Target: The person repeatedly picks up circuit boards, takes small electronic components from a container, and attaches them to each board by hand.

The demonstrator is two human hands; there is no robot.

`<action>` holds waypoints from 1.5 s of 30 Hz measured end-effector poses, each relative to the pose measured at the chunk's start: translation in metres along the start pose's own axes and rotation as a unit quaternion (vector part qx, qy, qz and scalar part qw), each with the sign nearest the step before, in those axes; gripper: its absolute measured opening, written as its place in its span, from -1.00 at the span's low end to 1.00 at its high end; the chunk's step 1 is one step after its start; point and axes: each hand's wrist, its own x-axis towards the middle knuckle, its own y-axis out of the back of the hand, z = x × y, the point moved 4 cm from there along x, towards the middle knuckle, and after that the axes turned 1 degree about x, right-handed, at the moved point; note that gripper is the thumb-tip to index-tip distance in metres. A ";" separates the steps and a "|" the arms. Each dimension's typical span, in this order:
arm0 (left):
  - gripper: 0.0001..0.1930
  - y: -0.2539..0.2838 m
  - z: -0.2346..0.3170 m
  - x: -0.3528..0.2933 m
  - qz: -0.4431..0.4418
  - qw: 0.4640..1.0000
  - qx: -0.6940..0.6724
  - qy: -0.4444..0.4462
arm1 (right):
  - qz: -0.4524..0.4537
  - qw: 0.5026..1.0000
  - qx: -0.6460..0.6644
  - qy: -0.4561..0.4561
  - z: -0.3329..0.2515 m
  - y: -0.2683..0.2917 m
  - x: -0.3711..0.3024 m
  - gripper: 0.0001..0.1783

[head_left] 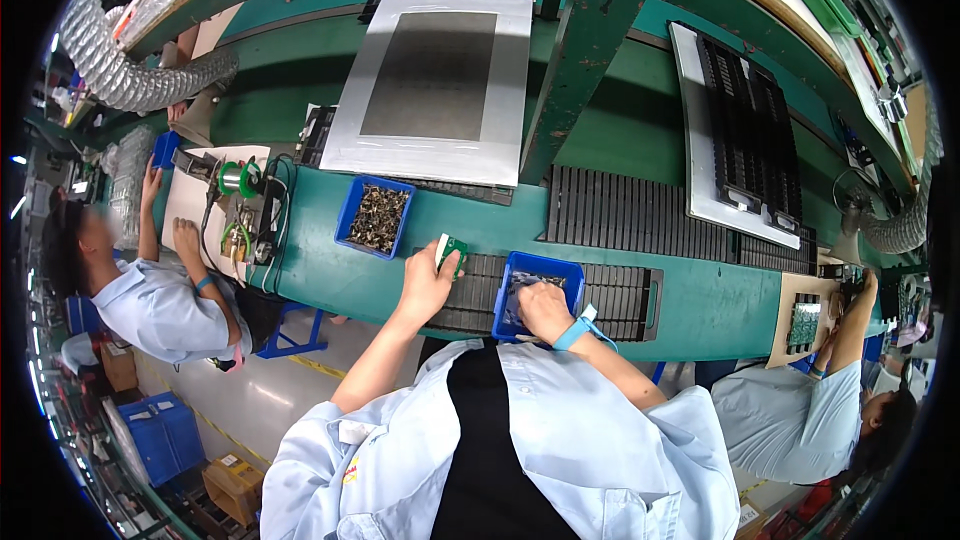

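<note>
Grips in the left hand point(428, 280) a small green circuit board point(455, 258), pinched between thumb and fingers above the left part of a black slotted tray point(612, 290). Tilts the board, with a white part at its left edge and the long axis seemingly running near to far, leaning slightly right at the far end. Dips the right hand point(545, 312) into a near blue bin point(545, 264), just right of the board, fingers bent down among small pale parts; cannot tell whether closed on any of them. Wears a blue strap point(572, 334) on the right wrist, and a pale blue shirt point(590, 410) with a small red-and-yellow emblem point(350, 470), too small to read. Has farther left, on the green worktop point(710, 290), a second blue bin point(363, 249) filled with small brownish parts, and beyond it a white panel point(345, 130) bearing a dark grey rectangle. Shows on the floor at left a cardboard carton point(240, 500) with a small pale label, its print unreadable here.
</note>
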 end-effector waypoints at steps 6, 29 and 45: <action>-0.85 -0.009 0.001 -0.005 -0.007 0.997 -0.070 -0.015 | 0.044 0.998 0.016 -0.045 0.002 -0.003 0.008 -0.88; -0.89 -0.049 0.012 -0.023 -0.226 0.908 -0.350 0.046 | -0.139 0.812 0.563 -0.066 -0.007 0.059 -0.007 -0.88; -0.90 -0.052 0.016 -0.027 -0.265 0.860 -0.426 0.087 | -0.202 0.856 0.475 0.004 -0.003 0.063 -0.005 -0.89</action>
